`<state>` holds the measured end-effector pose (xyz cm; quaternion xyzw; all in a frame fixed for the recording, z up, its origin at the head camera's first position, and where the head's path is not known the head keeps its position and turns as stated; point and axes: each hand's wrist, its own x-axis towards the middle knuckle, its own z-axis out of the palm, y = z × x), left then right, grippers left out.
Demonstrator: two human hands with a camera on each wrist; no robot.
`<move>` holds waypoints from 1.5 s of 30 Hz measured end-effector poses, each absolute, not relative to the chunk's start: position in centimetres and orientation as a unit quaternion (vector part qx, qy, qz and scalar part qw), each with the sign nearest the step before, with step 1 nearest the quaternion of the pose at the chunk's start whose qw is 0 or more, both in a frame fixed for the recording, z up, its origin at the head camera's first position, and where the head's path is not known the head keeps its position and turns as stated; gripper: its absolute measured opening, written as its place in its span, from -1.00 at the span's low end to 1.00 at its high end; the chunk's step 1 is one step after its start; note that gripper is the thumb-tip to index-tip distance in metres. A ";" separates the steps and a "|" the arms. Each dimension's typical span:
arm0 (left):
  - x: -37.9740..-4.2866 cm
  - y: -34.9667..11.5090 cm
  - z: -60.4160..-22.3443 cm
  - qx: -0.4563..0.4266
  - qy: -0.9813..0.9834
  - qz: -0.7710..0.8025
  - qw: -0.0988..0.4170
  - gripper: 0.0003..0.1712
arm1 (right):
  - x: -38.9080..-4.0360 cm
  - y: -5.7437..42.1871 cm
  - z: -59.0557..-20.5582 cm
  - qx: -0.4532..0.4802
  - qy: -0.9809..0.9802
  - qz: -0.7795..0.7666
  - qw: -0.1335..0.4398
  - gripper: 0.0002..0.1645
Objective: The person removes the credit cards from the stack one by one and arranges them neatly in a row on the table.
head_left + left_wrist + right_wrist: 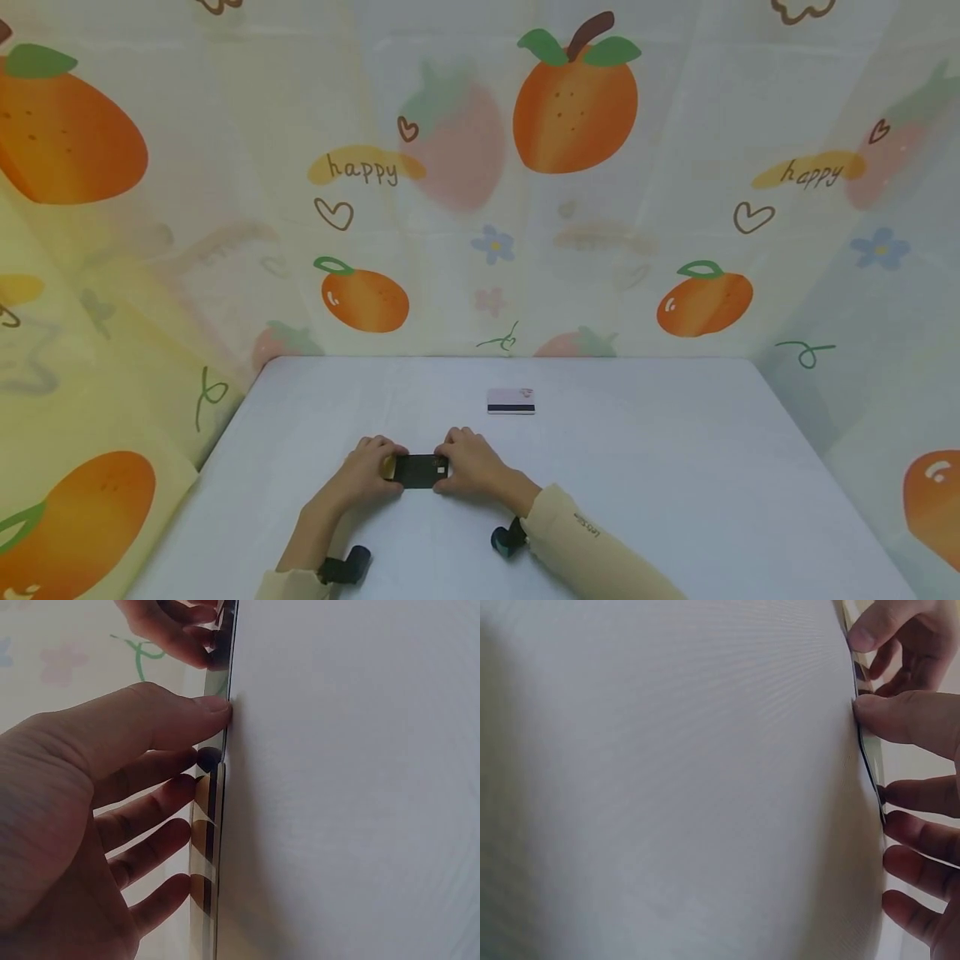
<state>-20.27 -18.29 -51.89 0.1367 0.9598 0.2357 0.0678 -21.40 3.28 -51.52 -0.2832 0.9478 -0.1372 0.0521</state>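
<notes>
A black bank card [416, 472] with a small pale chip patch at its right end lies between the two hands in the head view. My left hand [367, 471] pinches it at the left end, thumb on the near edge and index finger on the far edge. A gold, shiny piece [387, 467] shows at that end, partly hidden by the left fingers. At the right end, my right hand [474, 462] pinches the black card, thumb at the near edge. Both wrist views show the card nearly edge-on, low over the white tabletop.
Farther back on the white table [675, 467] lies a pale card [511, 401] with a dark magnetic stripe. A fruit-print cloth [465, 250] hangs behind the table and along its sides. Dark wrist cameras [347, 566] sit on both wrists.
</notes>
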 end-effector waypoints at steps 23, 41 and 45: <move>-20.6 -18.2 -52.1 0.128 0.960 0.239 0.076 -0.45 | -21.7 3.5 -51.8 -0.290 0.944 -0.146 0.053 -0.38; -20.7 -16.0 -51.9 0.137 0.945 0.298 0.008 -0.49 | -22.1 5.8 -51.6 -0.293 0.938 -0.177 0.047 -0.41; -20.9 -15.2 -52.0 0.132 0.938 0.321 0.012 -0.48 | -22.4 6.6 -51.4 -0.286 0.940 -0.183 0.043 -0.42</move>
